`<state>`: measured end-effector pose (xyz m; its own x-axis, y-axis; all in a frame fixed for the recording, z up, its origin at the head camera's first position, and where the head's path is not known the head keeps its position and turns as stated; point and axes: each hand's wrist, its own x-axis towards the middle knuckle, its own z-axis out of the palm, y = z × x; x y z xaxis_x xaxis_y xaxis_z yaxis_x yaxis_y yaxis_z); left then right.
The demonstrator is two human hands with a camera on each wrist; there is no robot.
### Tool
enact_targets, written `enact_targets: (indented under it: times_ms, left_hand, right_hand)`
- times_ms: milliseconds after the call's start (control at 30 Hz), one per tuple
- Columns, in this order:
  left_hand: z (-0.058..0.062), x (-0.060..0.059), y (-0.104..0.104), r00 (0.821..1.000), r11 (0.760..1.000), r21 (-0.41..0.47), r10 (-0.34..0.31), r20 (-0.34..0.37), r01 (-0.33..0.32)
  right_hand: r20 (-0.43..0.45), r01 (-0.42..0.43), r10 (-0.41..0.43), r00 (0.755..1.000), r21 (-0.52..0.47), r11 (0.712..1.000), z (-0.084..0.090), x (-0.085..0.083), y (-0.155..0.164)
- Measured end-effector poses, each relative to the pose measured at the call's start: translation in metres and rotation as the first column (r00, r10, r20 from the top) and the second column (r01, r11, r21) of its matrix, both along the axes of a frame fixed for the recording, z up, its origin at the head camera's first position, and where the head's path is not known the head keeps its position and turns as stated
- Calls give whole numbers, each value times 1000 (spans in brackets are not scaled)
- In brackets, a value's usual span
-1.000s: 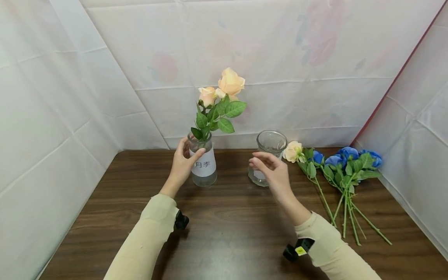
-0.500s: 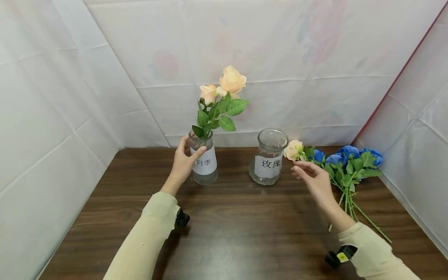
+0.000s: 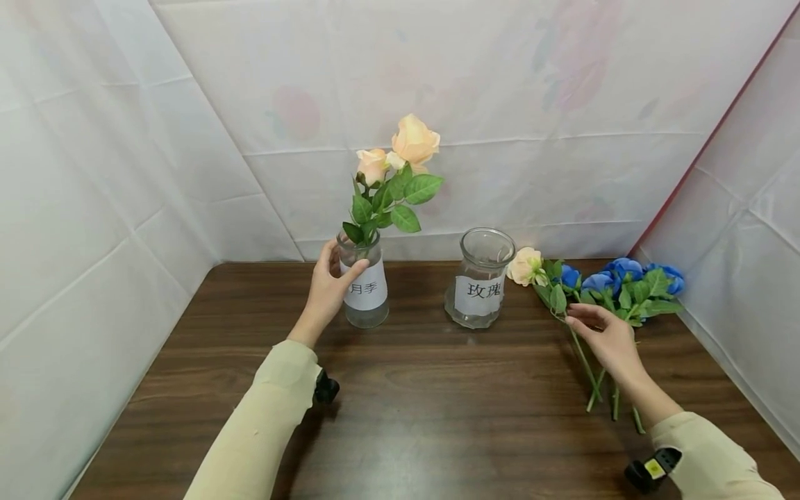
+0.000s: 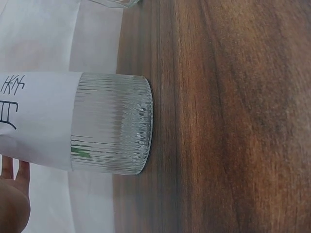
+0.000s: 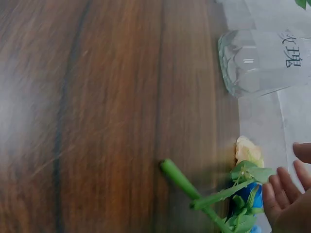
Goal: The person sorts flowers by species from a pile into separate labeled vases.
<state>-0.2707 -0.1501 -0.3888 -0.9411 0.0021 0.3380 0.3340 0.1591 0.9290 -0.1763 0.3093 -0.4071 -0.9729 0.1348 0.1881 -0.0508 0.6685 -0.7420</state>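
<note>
My left hand grips the upper part of a clear ribbed glass vase with a white paper label. Two peach roses with green leaves stand in this vase. At the right, my right hand hovers over the flower stems, thumb and fingers apart. Closest to its fingertips are the stem and leaves of a lying peach rose. In the right wrist view the right hand has nothing visible between thumb and fingers. Several blue roses lie beside the peach one, their stems partly hidden by the hand.
A second glass vase, wider at its rim and also labelled, stands upright between the hands. The brown wooden table meets a pale cloth backdrop behind the vases and on both sides.
My right hand has moved right and slightly down, from in front of the second vase to the lying flowers. The left hand has stayed on its vase.
</note>
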Motion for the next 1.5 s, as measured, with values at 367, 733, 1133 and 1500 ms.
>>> enact_targets:
  times_ms: [367, 733, 1133, 1500]
  left_hand:
    - [-1, 2, -1, 1000, 999, -36, -1, -2, 1]
    - [1, 4, 1, 1000, 1000, -12, -18, -13, 17]
    - [-4, -1, 0, 1000, 1000, -15, -10, -23, 10]
    - [-4, 0, -1, 1000, 1000, -9, -8, -22, 8]
  right_hand:
    - [166, 9, -7, 986, -12, 1000, -15, -6, 6]
    - [235, -34, 48, 971, -63, 997, -24, -15, 11]
    - [310, -86, 94, 946, -39, 996, -24, -17, 9]
    - [329, -16, 69, 942, -164, 986, -11, -11, 7]
